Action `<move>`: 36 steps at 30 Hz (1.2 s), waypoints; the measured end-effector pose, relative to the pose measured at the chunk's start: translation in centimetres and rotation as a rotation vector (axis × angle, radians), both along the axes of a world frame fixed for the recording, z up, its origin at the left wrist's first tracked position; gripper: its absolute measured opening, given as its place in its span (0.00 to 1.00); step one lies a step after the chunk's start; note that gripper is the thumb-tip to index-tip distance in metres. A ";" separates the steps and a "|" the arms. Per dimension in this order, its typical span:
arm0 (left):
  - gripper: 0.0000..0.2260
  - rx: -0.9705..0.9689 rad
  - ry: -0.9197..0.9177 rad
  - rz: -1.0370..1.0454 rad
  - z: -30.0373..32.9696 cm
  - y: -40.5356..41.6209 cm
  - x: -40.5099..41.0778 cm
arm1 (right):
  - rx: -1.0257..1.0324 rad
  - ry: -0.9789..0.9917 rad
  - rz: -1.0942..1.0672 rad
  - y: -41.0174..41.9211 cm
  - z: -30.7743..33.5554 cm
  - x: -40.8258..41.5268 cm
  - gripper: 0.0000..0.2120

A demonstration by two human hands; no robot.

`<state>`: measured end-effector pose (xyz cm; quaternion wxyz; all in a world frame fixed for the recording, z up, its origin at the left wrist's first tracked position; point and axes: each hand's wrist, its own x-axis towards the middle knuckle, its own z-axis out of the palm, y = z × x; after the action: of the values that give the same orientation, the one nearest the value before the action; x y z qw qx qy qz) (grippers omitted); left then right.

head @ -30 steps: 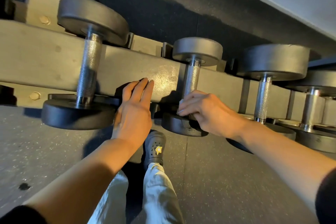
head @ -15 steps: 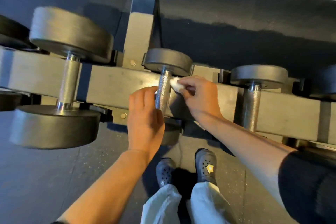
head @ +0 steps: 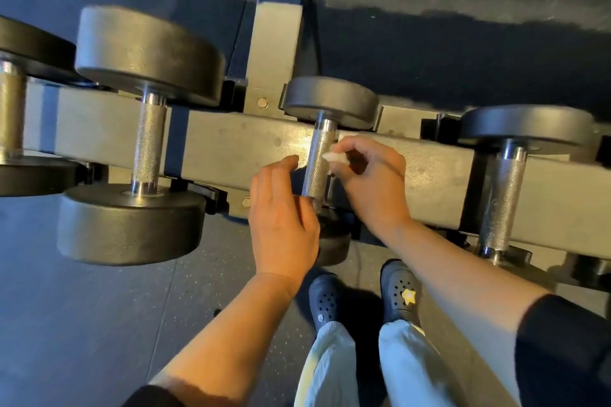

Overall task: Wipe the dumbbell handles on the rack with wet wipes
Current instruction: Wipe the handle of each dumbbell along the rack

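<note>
A small dumbbell lies across the rack beam (head: 231, 145), its knurled steel handle (head: 316, 168) running away from me. My right hand (head: 370, 182) pinches a crumpled white wet wipe (head: 335, 157) and holds it against the right side of that handle. My left hand (head: 284, 218) hovers at the handle's left side, fingers apart, covering its near end and part of the near weight head. A larger dumbbell (head: 148, 139) rests to the left, another one (head: 502, 195) to the right.
A further dumbbell (head: 13, 116) shows at the far left edge. The rack's upright post (head: 274, 53) rises behind the middle dumbbell. Dark rubber floor lies below, with my two dark clogs (head: 363, 297) and pale trousers close to the rack.
My view has shifted, so the middle dumbbell now sits centred. My right hand with the wipe moved from the handle's near end up its right side. My left hand came off the beam and up beside the handle.
</note>
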<state>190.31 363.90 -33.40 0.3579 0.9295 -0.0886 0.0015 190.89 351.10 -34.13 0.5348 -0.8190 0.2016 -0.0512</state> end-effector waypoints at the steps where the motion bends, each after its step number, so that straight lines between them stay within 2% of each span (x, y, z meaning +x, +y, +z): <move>1: 0.20 -0.001 0.003 -0.002 0.0 0.0 0.0 | -0.001 0.012 0.024 0.3 -0.1 -0.7 0.08; 7: 0.21 0.026 0.009 -0.022 -0.2 -0.1 0.1 | 0.125 0.149 0.162 1.5 -1.0 -4.3 0.06; 9: 0.22 0.046 0.010 -0.029 -0.1 -0.2 0.0 | 0.146 0.147 0.147 1.2 -0.9 -4.1 0.05; 12: 0.21 0.073 -0.001 -0.033 -0.2 -0.1 0.0 | -0.014 -0.018 0.026 0.4 -0.7 -2.6 0.05; 15: 0.22 0.076 -0.003 -0.021 -0.1 -0.2 -0.1 | -0.031 -0.160 -0.062 -0.3 -0.8 -0.3 0.09; 18: 0.21 0.071 -0.013 -0.015 0.0 -0.3 -0.1 | -0.153 -0.095 -0.003 0.2 -1.3 0.4 0.09; 21: 0.22 0.057 -0.020 -0.011 -0.1 -0.3 -0.1 | -0.137 -0.091 0.007 1.2 -1.7 -1.0 0.07; 23: 0.22 0.053 -0.022 -0.006 -0.1 -0.3 -0.1 | -0.173 -0.119 0.090 1.7 -2.0 -2.6 0.06; 26: 0.23 0.056 -0.024 0.007 -0.1 -0.4 0.0 | -0.080 -0.062 0.223 1.5 -2.1 -4.3 0.04; 28: 0.23 0.058 -0.016 0.016 -0.1 -0.5 -0.1 | -0.083 -0.124 0.219 0.8 -1.5 -4.1 0.04; 30: 0.23 0.063 -0.009 0.021 0.0 -0.5 -0.1 | -0.146 -0.184 0.175 0.4 -0.4 -2.5 0.06; 33: 0.23 0.073 -0.002 0.030 0.0 -0.4 -0.1 | -0.335 -0.141 0.224 -0.3 0.3 0.7 0.16; 35: 0.22 0.073 -0.003 0.038 0.0 -0.4 -0.1 | -0.442 -0.202 0.273 -0.1 0.5 1.9 0.13; 36: 0.22 0.072 -0.005 0.041 0.0 -0.4 -0.1 | -0.364 -0.178 0.250 0.1 0.5 1.7 0.09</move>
<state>190.21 363.51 -33.44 0.3240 0.9434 -0.0704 0.0081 192.60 351.23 -33.61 0.3960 -0.9128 0.0381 -0.0923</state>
